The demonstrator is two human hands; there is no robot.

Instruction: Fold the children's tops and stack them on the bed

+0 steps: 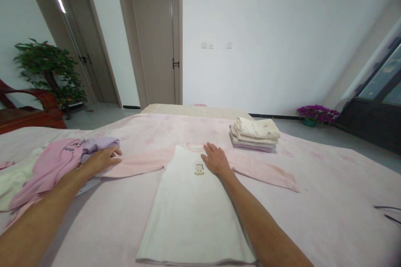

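A child's long-sleeved shirt (191, 212), white in the body with pale pink sleeves, lies spread flat in front of me. A small printed design sits on its chest. My right hand (215, 159) rests flat on the shirt's upper right, near the neckline, fingers stretched out. Over the end of the left sleeve is my left hand (108, 159), its thumb and fingers apart. It is right beside a purple garment (100, 144) on the loose clothes pile; whether it touches that cloth I cannot tell. A pink garment (61, 154) with dark lettering lies in the same pile.
A stack of folded clothes (255, 134) stands at the back right of the pink flowered sheet (328, 175). Thin dark glasses arms (388, 207) show at the right edge. Beyond are a wooden chair (34, 106), a leafy plant (46, 66) and purple flowers (317, 113).
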